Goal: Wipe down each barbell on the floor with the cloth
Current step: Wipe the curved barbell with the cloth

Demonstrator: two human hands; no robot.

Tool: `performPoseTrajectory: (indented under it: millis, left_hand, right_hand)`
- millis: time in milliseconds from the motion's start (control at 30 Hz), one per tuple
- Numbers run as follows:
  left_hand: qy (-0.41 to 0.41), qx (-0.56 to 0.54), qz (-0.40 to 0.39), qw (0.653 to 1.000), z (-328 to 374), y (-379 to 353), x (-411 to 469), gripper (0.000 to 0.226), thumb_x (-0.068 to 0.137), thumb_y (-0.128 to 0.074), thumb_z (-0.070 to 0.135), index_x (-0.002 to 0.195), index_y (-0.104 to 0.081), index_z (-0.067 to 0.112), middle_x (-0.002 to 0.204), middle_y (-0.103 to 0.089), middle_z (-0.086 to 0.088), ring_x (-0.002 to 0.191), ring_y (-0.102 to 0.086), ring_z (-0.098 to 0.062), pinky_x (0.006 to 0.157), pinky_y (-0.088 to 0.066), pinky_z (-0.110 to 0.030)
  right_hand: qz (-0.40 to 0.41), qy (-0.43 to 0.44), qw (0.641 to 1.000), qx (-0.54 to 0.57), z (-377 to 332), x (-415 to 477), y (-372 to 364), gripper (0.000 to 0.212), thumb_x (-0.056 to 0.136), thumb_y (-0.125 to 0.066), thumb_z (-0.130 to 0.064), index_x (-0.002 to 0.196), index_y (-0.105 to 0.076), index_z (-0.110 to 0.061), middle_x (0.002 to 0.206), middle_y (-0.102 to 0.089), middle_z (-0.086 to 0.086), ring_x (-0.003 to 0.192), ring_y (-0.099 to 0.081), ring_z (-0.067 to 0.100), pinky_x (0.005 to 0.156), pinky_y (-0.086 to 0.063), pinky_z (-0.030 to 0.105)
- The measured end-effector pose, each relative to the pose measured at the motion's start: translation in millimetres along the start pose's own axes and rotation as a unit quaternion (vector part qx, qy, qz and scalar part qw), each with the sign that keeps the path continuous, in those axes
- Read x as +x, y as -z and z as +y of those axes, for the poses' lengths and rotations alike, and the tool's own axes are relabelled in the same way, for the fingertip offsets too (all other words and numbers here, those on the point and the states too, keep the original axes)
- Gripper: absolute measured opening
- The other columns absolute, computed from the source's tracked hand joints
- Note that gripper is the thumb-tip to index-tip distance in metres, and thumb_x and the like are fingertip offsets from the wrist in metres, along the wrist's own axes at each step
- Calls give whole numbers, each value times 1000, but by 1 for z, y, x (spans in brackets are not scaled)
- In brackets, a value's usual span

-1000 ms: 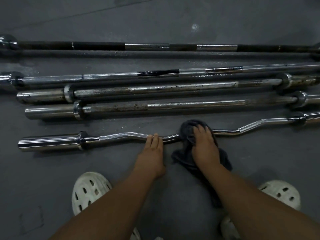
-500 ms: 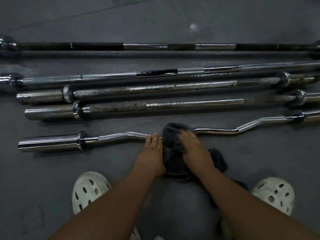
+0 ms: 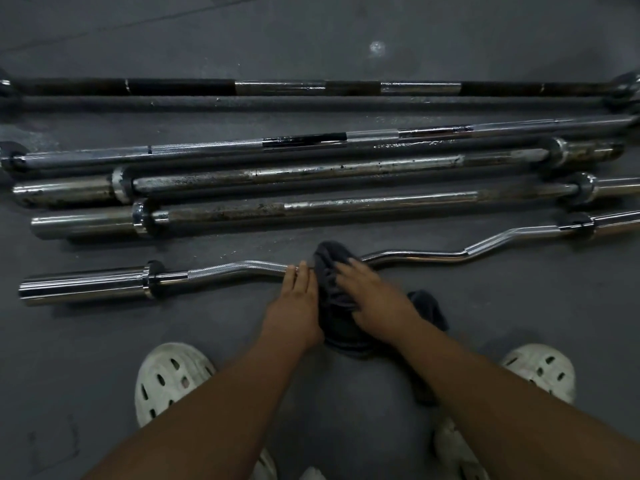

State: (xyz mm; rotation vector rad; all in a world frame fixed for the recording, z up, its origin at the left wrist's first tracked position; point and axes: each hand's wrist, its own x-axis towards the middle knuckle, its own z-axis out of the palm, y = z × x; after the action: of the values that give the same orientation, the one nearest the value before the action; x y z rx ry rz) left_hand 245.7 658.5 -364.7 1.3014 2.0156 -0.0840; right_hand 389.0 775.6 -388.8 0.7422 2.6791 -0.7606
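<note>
Dark cloth (image 3: 327, 259) drapes the chrome curl bar (image 3: 415, 253) mid-shaft.

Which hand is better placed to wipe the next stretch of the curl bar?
Right. The right hand presses the cloth onto the curl bar; the left hand rests bare on the bar beside it.

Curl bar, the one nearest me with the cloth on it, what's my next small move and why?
Probably shift the left hand leftward along the curl bar: its fingers rest on the bar right beside the cloth, which the right hand presses down.
</note>
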Motion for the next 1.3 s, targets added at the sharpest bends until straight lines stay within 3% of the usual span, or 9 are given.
performPoseTrajectory:
  millis: [100,200,367,500,667,800,1000,1133,1300]
  left_hand:
    - [3,5,-5,1000,-2,1,0,101,87,-66,36,156,4,11,163,18,-2,149,17,-23,120,-22,-40]
    - [6,10,0,1000,-1,-2,-2,98,89,-63,31,155,7,10,162,20,-3,149,20,-24,120,-21,-39]
    - [-2,5,-6,1000,1,0,1,99,87,-60,35,156,5,7,163,16,-8,149,18,-28,122,-9,-37]
    - [-2,8,6,1000,-2,-2,-2,99,88,-62,36,156,5,9,163,17,-5,149,19,-25,121,-17,-38]
    - [-4,-13,5,1000,-1,1,-2,96,88,-61,33,156,2,10,164,13,-4,150,16,-24,120,-22,-41]
    - [2,-1,10,1000,-3,-5,0,97,88,-61,35,156,4,10,163,17,-4,149,19,-25,120,-23,-43]
    - [-1,-11,4,1000,2,1,-3,96,88,-59,32,156,5,10,163,18,-4,149,19,-24,121,-19,-39]
    - [7,6,16,1000,0,-3,-3,100,88,-63,36,156,6,11,163,18,-3,149,19,-24,119,-26,-41]
    - [4,-4,10,1000,2,-2,0,95,88,-57,34,156,4,9,164,13,-6,150,16,-26,121,-18,-39]
  right_hand:
    - [136,-208,966,64,39,-6,12,61,83,-55,-15,143,-45,-12,156,-35,9,147,-25,32,120,-25,42]
    - [155,-350,920,83,1,-4,9,63,87,-54,-13,148,-37,-14,160,-22,9,147,-20,32,116,-27,41]
    - [25,-60,998,-9,-21,-7,-6,56,79,-57,-19,134,-49,-25,158,-26,-3,122,-49,30,92,-50,42]
    - [138,-251,955,77,-16,-2,-4,39,81,-61,-16,119,-54,-18,142,-37,7,106,-55,38,85,-50,44]
    - [27,-184,981,58,-10,3,7,35,86,-59,-25,120,-53,-20,132,-43,9,109,-56,36,86,-48,42]
    - [73,-347,934,49,-27,6,-1,34,90,-53,-28,121,-55,-14,133,-45,13,113,-55,38,89,-47,45]
    - [22,-160,987,2,-11,-16,-3,38,84,-56,-26,122,-52,-22,130,-47,5,114,-53,32,87,-50,43]
    - [128,-358,924,48,10,-8,10,32,87,-59,-19,117,-56,-9,133,-44,16,110,-56,41,90,-47,45]
    - [57,-38,997,-30,-29,-8,-13,41,85,-56,-15,125,-50,-19,136,-42,5,110,-52,32,81,-50,41]
